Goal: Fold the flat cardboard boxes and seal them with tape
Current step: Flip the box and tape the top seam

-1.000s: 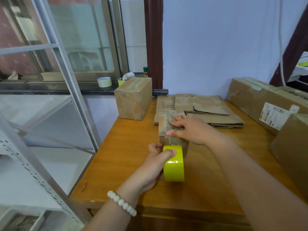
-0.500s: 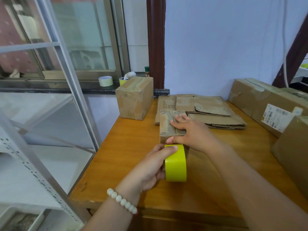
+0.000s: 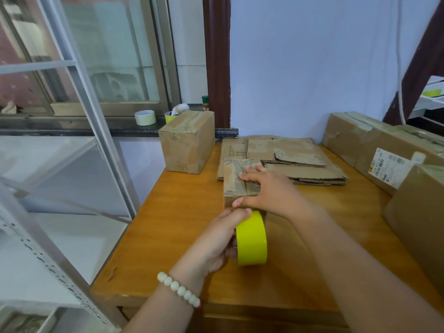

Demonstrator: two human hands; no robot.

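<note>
A small folded cardboard box [image 3: 236,182] stands mid-table. My right hand [image 3: 269,191] lies flat on its closed top flaps, thumb at the near top edge. My left hand [image 3: 217,241] grips a yellow tape roll [image 3: 251,239] held upright just in front of the box's near face. Behind the box lies a stack of flat cardboard boxes [image 3: 295,162]. A taped-up box [image 3: 187,145] stands at the table's far left corner.
Large cardboard boxes [image 3: 374,150] line the right side of the wooden table [image 3: 173,236]. On the window ledge sit a pale tape roll [image 3: 145,117] and a yellow cup. A metal shelf frame [image 3: 96,131] stands left of the table.
My left hand has brought the tape roll slightly closer to the box's near face. My right hand stays pressed on the flaps.
</note>
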